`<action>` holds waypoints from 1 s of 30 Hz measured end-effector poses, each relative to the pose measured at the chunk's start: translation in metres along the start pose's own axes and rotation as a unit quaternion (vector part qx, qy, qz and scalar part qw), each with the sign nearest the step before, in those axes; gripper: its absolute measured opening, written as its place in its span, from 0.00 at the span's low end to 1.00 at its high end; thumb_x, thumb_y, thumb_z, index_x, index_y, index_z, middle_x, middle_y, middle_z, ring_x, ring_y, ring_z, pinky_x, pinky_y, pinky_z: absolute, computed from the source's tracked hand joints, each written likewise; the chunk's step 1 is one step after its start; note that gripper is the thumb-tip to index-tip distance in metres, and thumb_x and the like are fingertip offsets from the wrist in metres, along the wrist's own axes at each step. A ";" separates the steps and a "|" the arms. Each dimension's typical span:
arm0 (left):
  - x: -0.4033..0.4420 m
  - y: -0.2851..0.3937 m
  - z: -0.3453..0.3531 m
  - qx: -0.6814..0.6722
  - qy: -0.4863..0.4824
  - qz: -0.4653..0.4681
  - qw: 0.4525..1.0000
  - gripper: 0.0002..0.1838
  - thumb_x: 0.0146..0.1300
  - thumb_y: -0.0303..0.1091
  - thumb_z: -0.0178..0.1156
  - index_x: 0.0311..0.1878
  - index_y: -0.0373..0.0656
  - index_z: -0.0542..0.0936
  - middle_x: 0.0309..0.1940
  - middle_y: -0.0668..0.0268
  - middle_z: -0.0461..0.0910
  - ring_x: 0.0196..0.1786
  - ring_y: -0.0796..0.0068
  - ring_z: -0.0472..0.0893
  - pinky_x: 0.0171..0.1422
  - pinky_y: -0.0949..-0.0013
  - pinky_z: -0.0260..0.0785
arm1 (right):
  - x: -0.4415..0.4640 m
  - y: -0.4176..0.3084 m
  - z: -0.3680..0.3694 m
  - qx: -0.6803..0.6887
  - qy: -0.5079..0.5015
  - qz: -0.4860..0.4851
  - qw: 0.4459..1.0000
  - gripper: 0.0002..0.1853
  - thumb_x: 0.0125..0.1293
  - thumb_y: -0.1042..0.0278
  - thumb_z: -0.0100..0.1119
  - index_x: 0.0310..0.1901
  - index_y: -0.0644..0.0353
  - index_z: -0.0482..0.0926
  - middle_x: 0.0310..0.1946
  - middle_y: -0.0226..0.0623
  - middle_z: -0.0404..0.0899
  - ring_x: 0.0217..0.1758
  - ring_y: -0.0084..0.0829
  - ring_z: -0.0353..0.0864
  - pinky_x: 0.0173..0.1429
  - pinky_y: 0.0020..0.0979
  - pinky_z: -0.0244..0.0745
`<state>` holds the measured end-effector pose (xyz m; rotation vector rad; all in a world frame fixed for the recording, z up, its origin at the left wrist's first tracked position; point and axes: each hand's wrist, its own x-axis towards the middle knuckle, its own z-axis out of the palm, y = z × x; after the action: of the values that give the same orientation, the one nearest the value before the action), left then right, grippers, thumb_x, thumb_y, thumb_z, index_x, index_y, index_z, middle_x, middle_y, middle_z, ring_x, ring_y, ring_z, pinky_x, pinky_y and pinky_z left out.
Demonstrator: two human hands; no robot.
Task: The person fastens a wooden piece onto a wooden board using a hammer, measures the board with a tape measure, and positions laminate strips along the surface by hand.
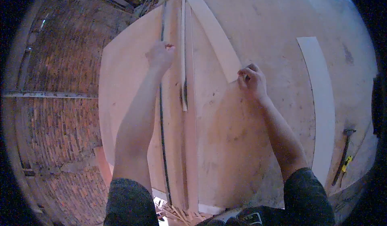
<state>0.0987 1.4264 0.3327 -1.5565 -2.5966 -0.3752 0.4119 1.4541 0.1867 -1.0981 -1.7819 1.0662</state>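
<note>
Cream-coloured, long flat strip of thin board (213, 32): lies over the far middle of the broad, pale wooden counter (225, 157), aslant, far end to the left, near end to the right. Right hand (254, 83): at the strip's near end; grip together, thumb and fingers clamped on its right corner. Left hand (160, 56): over the left part of the counter, well apart from the strip, fingers curled; cannot tell whether that grip is fully together or holds anything. Beneath the left hand and forearm, a thin, dark straight line (162, 121) runs near to far. Between the hands, a narrow, pale straight stick (183, 52) lies lengthwise, its far end near that of the strip. Right side of counter: second pale, flat wide strip (323, 101), lengthwise; farther right, a dark-handled hammer (342, 157), with a yellow-and-black utility knife (346, 164) just beside its handle. Left of counter: reddish brickwork (60, 133).
</note>
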 end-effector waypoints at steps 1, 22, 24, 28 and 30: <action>0.014 -0.003 0.018 0.020 -0.017 0.005 1.000 0.12 0.57 0.42 0.66 0.37 0.44 0.89 0.39 0.53 0.84 0.46 0.55 0.84 0.55 0.57 0.74 | 0.001 -0.001 -0.001 0.003 -0.004 0.009 1.000 0.05 0.56 0.70 0.66 0.34 0.58 0.84 0.33 0.42 0.79 0.38 0.44 0.82 0.41 0.38 0.78; 0.094 -0.027 0.084 0.219 -0.241 -0.018 0.945 0.30 0.53 0.50 0.71 0.52 0.35 0.83 0.53 0.45 0.82 0.61 0.52 0.80 0.70 0.48 0.65 | 0.004 -0.009 0.000 0.000 -0.008 -0.038 0.999 0.05 0.55 0.72 0.66 0.34 0.57 0.83 0.35 0.41 0.80 0.36 0.45 0.83 0.40 0.39 0.79; 0.093 -0.027 0.087 0.273 -0.105 -0.009 0.956 0.27 0.54 0.47 0.67 0.52 0.35 0.83 0.54 0.46 0.82 0.63 0.53 0.79 0.72 0.49 0.62 | 0.004 -0.006 0.003 0.009 0.002 -0.040 0.999 0.04 0.55 0.72 0.67 0.34 0.57 0.84 0.35 0.41 0.80 0.36 0.44 0.83 0.40 0.38 0.79; 0.123 -0.027 0.041 0.220 -0.055 0.005 0.974 0.25 0.56 0.47 0.64 0.48 0.34 0.83 0.45 0.46 0.84 0.55 0.48 0.83 0.63 0.52 0.72 | 0.002 0.000 0.003 0.021 0.024 -0.055 0.998 0.03 0.58 0.77 0.63 0.34 0.61 0.83 0.32 0.37 0.77 0.27 0.28 0.77 0.31 0.28 0.73; 0.120 0.002 -0.024 0.229 -0.080 -0.030 0.970 0.26 0.56 0.47 0.60 0.49 0.35 0.83 0.48 0.45 0.83 0.56 0.47 0.82 0.62 0.50 0.73 | 0.004 0.007 0.002 0.025 0.025 -0.052 0.998 0.02 0.58 0.77 0.63 0.34 0.62 0.83 0.33 0.37 0.77 0.28 0.29 0.78 0.32 0.28 0.74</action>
<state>0.0419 1.5235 0.3802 -1.3922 -2.5945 0.3421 0.4109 1.4589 0.1803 -0.9836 -1.7445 1.0069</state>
